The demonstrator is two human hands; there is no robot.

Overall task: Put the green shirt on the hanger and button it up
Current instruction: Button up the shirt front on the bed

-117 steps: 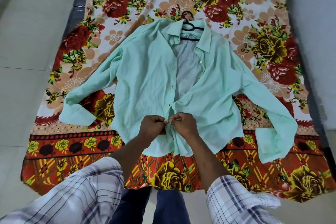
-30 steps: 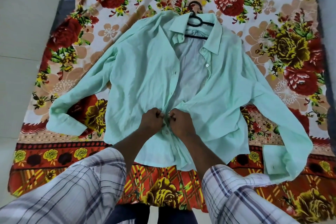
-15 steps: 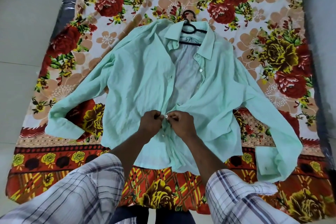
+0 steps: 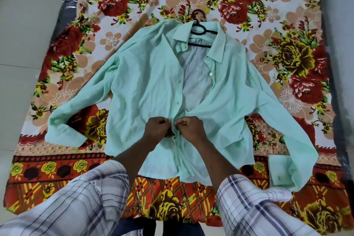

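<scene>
The mint-green shirt point(image 4: 145, 90) lies face up on a floral sheet, sleeves spread to both sides. A black hanger point(image 4: 200, 31) sits inside the collar, its hook pointing away from me. The upper front hangs apart, showing the pale inner back; below my hands the two edges lie together. My left hand point(image 4: 158, 130) pinches the left front edge and my right hand point(image 4: 189, 128) pinches the right front edge, fingertips meeting at the placket around mid-chest. The button under my fingers is hidden.
The floral sheet point(image 4: 287, 53) covers a dark mat point(image 4: 63, 13) on a pale tiled floor point(image 4: 23, 34). A wall or grey edge runs along the right side. My plaid sleeves and dark trousers fill the bottom of the view.
My hands have shifted slightly up the placket since the oldest frame and stay pinched together at the front edges. The shirt and hanger lie as before; my head has moved a little.
</scene>
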